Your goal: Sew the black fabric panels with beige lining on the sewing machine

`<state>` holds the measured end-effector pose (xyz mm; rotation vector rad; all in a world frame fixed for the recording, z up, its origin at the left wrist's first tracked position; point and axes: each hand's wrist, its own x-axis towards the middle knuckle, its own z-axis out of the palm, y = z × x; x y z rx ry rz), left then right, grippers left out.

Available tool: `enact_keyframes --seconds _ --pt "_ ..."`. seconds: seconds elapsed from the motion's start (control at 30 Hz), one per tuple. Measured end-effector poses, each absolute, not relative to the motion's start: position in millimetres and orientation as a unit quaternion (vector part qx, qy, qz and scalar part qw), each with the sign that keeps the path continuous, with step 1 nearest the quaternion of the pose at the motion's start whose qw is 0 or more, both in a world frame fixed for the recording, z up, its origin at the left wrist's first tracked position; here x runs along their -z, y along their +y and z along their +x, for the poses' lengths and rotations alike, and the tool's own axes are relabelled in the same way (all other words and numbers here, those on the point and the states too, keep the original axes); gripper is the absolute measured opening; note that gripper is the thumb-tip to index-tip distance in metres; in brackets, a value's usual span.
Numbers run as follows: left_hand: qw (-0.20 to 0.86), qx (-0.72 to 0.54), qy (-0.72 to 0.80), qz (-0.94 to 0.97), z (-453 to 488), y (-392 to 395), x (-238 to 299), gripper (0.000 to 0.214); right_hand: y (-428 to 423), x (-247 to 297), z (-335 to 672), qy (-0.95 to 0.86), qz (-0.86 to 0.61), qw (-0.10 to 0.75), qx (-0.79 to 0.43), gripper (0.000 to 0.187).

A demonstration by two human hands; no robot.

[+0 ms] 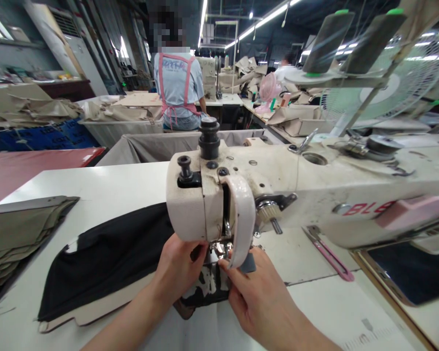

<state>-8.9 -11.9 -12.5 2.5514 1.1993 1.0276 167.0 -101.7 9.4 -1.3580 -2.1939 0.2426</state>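
Note:
A cream industrial sewing machine [314, 190] stands across the white table [106, 187]. My left hand [177, 268] is closed in a pinch on the black fabric piece [109, 258] just left of the presser foot [217, 251]. My right hand [259, 297] rests at the right of the foot, fingers pressed together on the same fabric near a patterned black-and-white patch [207, 285]. The black fabric lies on a beige backing and spreads leftward over the table. The needle itself is hidden behind the machine head.
Pink thread snips [329, 256] lie under the machine arm. A stack of beige cut pieces [14, 234] sits at the left. Thread cones [327, 41] and a fan [398, 83] stand at the right. A person in a pink apron [177, 87] works ahead, back turned.

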Motion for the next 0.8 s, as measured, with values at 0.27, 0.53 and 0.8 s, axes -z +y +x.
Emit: enact_keyframes --seconds 0.27,0.53,0.8 --pt "0.084 -0.385 0.357 0.847 -11.9 -8.9 7.3 0.018 -93.7 3.7 161.4 -0.825 -0.470 0.310 0.045 0.018" --pt "0.078 -0.439 0.335 0.830 -16.1 8.6 22.0 0.012 -61.8 22.9 144.4 -0.805 -0.484 0.288 0.188 0.011" --pt "0.191 -0.348 0.376 0.837 -23.4 -4.4 13.1 0.014 -82.1 6.8 156.5 -0.831 -0.475 0.269 0.106 0.017"
